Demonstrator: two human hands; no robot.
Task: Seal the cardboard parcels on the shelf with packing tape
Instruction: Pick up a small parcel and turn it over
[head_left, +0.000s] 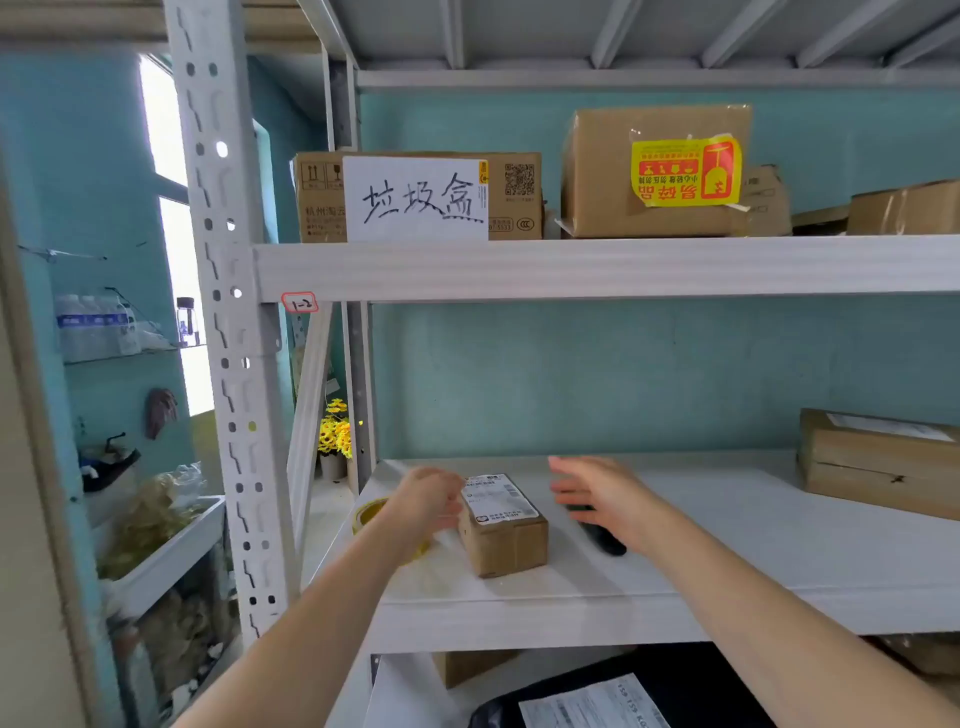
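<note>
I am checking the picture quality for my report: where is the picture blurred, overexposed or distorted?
Head view: the left hand and right hand are motion-blurred beside the small parcel, whose label is unreadable; the window at left is blown out white; the wide-angle lens tilts and bends the shelf upright.

Matt cardboard parcel (503, 530), smooth white shelf (727, 545)

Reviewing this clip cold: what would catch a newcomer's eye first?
Probably the white handwritten sign propped against a carton on the upper shelf, and the yellow fragile sticker on the box to its right. Below, the left hand and right hand flank a small labelled parcel.
</note>
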